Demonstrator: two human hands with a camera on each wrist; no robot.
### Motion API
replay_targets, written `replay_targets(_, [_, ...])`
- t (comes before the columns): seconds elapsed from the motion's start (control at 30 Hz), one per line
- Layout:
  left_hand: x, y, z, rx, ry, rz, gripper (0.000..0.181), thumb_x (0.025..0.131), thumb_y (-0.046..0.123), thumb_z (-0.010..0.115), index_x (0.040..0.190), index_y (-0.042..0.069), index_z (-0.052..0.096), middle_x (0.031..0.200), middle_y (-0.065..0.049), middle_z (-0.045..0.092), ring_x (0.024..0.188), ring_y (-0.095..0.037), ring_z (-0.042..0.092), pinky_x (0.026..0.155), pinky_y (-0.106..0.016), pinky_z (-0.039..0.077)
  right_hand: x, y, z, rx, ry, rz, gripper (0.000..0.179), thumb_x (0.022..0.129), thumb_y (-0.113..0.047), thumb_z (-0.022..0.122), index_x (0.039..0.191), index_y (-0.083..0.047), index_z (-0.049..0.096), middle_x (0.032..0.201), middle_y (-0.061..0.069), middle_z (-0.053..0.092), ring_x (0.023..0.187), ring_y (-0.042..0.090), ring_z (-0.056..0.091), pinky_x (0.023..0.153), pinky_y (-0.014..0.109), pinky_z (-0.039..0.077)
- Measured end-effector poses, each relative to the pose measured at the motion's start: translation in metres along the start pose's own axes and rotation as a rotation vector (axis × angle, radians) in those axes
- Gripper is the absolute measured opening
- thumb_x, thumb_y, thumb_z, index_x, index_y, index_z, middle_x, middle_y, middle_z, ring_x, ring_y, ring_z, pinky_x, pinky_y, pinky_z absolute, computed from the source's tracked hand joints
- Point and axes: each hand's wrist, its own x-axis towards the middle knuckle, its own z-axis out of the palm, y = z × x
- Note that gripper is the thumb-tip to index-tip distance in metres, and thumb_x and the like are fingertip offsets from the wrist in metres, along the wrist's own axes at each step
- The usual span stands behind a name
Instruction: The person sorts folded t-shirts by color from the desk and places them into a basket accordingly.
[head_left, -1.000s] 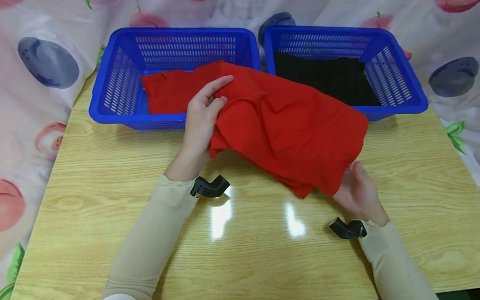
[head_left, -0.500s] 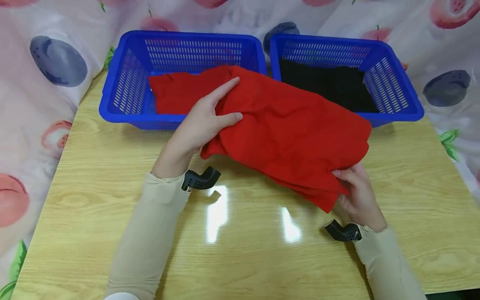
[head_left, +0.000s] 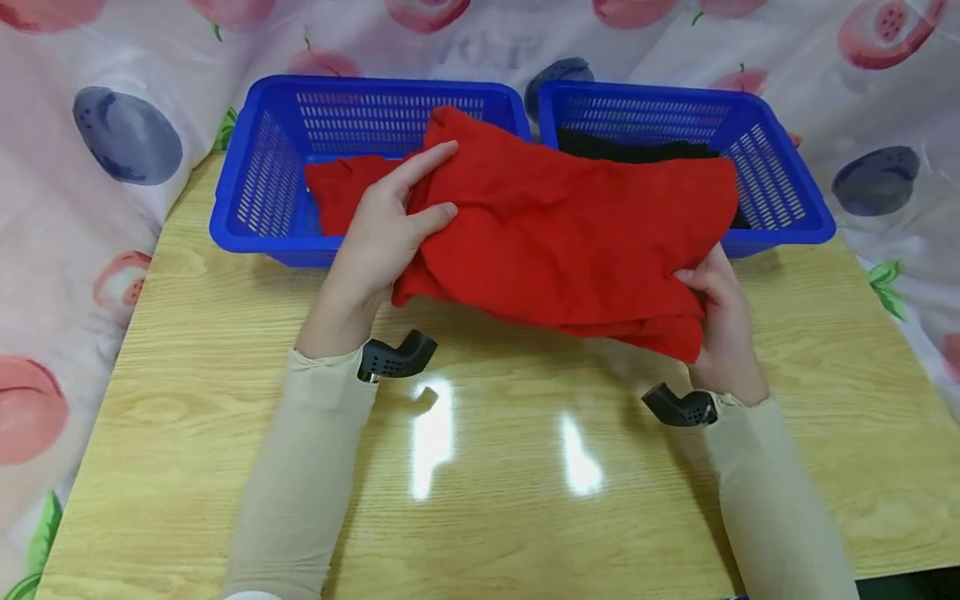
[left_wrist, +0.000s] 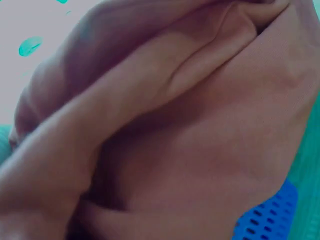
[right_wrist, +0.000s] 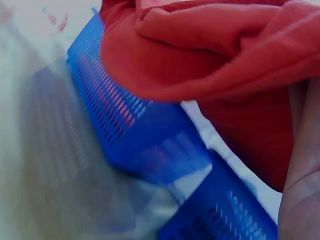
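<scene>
Folded red cloth got lifted up toward the 2 blue plastic baskets; left hand and right hand both gripping its ends.

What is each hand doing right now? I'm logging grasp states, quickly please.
Left hand: closed on the red cloth, thumb and fingers pinching its left edge.
Right hand: closed on the red cloth's right end.

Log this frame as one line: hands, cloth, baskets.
left hand: holds red cloth | right hand: pinches its corner | cloth: lifted over left basket and right basket
</scene>
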Motion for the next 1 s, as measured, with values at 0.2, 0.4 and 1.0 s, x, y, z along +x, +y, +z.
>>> replay_targets(0.2, [-0.003, 0.000, -0.015, -0.209, 0.094, 0.055, 0.050, 0.085, -0.004, 0.051, 0.129, 0.019, 0.049, 0.131, 0.004, 0.041, 0.116, -0.014, 0.040, 0.094, -0.025, 0.038, 0.024, 0.009, 0.036, 0.106, -0.041, -0.001, 0.034, 0.086, 0.013, 0.018, 0.111, 0.003, 0.039, 0.105, 0.017, 0.044, 0.088, 0.030, 0.048, 0.066, 0.035, 0.047])
replay_targets(0.4, [-0.005, 0.002, -0.027, -0.363, 0.165, 0.140, 0.048, 0.084, -0.008, 0.050, 0.127, 0.013, 0.051, 0.131, 0.001, 0.041, 0.118, -0.017, 0.040, 0.094, -0.026, 0.038, 0.040, 0.022, 0.066, 0.206, -0.017, -0.069, 0.036, 0.084, 0.010, 0.011, 0.100, 0.004, 0.043, 0.090, 0.016, 0.046, 0.074, 0.027, 0.048, 0.058, 0.032, 0.044])
replay_targets(1.0, [-0.001, 0.004, -0.045, -0.459, 0.302, 0.320, 0.050, 0.081, -0.010, 0.049, 0.129, 0.004, 0.047, 0.132, 0.001, 0.042, 0.119, -0.006, 0.038, 0.097, -0.021, 0.032, 0.093, 0.055, 0.066, 0.591, 0.099, -0.014, 0.036, 0.090, -0.006, 0.029, 0.117, -0.011, 0.052, 0.101, 0.013, 0.049, 0.081, 0.028, 0.050, 0.071, 0.040, 0.041])
